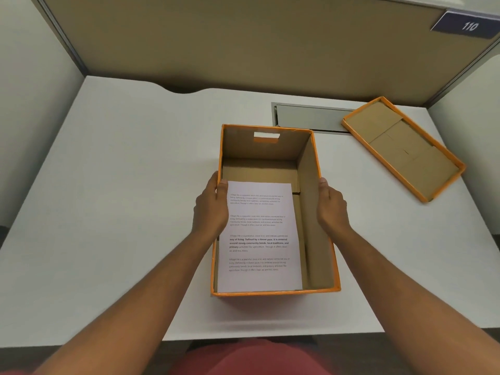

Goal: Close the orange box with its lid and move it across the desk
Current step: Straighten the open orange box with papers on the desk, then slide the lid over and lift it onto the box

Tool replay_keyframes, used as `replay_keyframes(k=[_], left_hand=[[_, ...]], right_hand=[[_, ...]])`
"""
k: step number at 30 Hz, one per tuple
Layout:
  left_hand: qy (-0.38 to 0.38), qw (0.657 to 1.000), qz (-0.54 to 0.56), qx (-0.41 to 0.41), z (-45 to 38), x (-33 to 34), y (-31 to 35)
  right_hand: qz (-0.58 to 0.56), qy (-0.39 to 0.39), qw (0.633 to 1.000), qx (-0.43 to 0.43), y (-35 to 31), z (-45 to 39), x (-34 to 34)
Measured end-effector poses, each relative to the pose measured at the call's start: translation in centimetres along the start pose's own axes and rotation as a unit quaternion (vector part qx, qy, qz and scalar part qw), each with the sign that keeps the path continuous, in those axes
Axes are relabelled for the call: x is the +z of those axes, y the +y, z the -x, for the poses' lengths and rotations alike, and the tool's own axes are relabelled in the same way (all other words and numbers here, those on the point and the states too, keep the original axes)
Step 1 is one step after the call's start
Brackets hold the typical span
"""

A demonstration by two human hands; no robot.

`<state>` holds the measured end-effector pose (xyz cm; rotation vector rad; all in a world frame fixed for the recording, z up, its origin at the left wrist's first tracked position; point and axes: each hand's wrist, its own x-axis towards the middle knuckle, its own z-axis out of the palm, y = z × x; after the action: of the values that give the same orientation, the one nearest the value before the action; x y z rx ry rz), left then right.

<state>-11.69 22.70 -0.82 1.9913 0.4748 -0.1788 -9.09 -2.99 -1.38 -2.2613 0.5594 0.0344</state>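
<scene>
Orange box (311,185) open, mid tabletop (121,185), long axis running away from camera. Left hand (212,207) flat against left wall, thumb hooked over rim; right hand (331,204) pressed on outside of right wall, fingers out of sight behind it (so clamped between both palms, fingers extended rather than curled). Printed sheet (259,239) lying inside, toward left. Lid (403,147) upside down at far right, well apart from box, partly over grey cable hatch (308,117).
</scene>
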Motion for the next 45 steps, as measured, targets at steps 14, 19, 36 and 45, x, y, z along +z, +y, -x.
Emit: replay_keyframes(k=[14, 19, 36, 45], left_hand=[[0.022, 0.943, -0.326, 0.062, 1.4, 0.5, 2.5], [0.131, 0.939, -0.317, 0.032, 2.2, 3.4, 5.7], [-0.094, 0.913, -0.308, 0.251, 7.2, 34.2, 13.2], [-0.142, 0.888, -0.385, 0.208, 6.5, 38.8, 9.8]], right_hand=[[-0.135, -0.151, 0.975, 0.094, 1.0, -2.0, -1.3], [-0.128, -0.15, 0.979, 0.046, 4.7, -7.0, -8.3], [0.37, -0.104, 0.916, -0.113, 25.8, -23.1, -20.7], [0.343, -0.125, 0.911, -0.193, 26.0, -7.8, -17.2]])
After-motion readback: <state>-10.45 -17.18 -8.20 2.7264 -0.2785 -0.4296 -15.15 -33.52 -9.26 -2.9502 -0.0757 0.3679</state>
